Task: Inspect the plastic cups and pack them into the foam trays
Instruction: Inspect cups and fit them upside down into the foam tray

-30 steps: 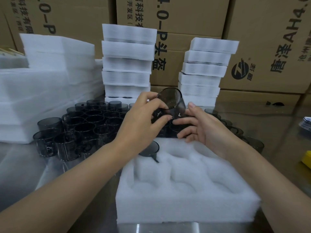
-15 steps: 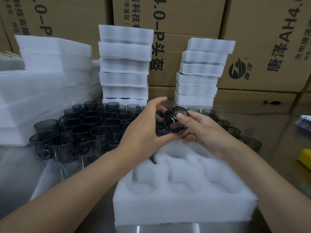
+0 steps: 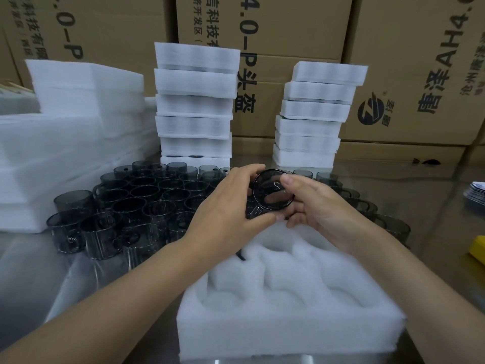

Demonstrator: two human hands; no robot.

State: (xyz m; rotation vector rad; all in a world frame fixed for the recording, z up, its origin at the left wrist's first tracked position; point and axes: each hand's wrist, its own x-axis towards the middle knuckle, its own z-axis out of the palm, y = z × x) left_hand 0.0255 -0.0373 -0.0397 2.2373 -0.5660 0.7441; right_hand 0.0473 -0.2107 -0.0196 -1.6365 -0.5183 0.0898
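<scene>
Both hands are holding one smoky plastic cup (image 3: 273,191) up over the far edge of the foam tray (image 3: 286,319), tipped on its side so its open mouth is facing the camera. The left hand (image 3: 225,214) is curling round the cup's left side, fingers over the top of the rim and thumb beneath. The right hand (image 3: 317,206) is gripping the right side, its thumb pressing across the rim. The cup is hanging in the air, clear of the tray.

The tray is sitting near, on the metal table (image 3: 31,269), its moulded pockets showing white; a thin dark piece is poking up at its far left corner, possibly part of another cup, though the left wrist is hiding most of it.

A crowd of loose cups (image 3: 147,203) is standing upright on the table to the left and beyond the hands. Two stacks of foam trays (image 3: 195,106) are rising at the far side, in front of cardboard boxes (image 3: 288,30).
</scene>
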